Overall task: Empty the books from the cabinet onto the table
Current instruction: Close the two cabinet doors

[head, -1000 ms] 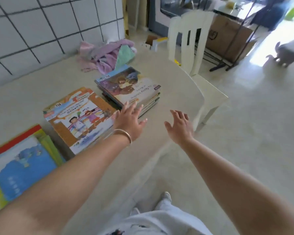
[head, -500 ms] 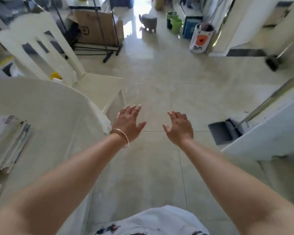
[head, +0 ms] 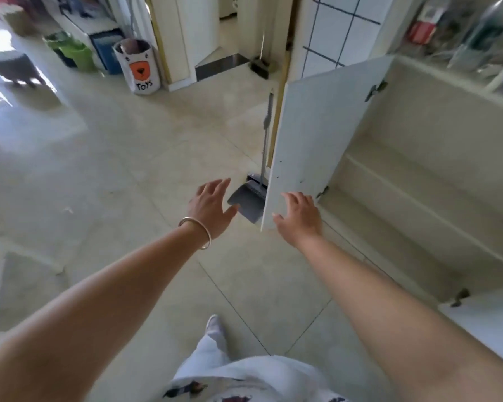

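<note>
The cream cabinet [head: 418, 181] stands at the right with its white door [head: 311, 140] swung wide. The shelves that show inside hold no books. My right hand [head: 299, 217] is stretched out with fingers spread, just in front of the door's lower corner, holding nothing. My left hand [head: 211, 204], with a bangle on the wrist, hovers open over the floor to the left of the door. No book and no table is in view.
A grey dustpan [head: 246, 198] with a long handle leans behind the door. A white TOYS bag [head: 138, 68], green bins [head: 76, 53] and a grey stool [head: 9, 65] stand at the far left. A second white door [head: 488, 323] shows at lower right.
My view has swung right, from the table with its book stacks across the floor to the cabinet. Both hands stay empty and spread, now next to the cabinet door.
</note>
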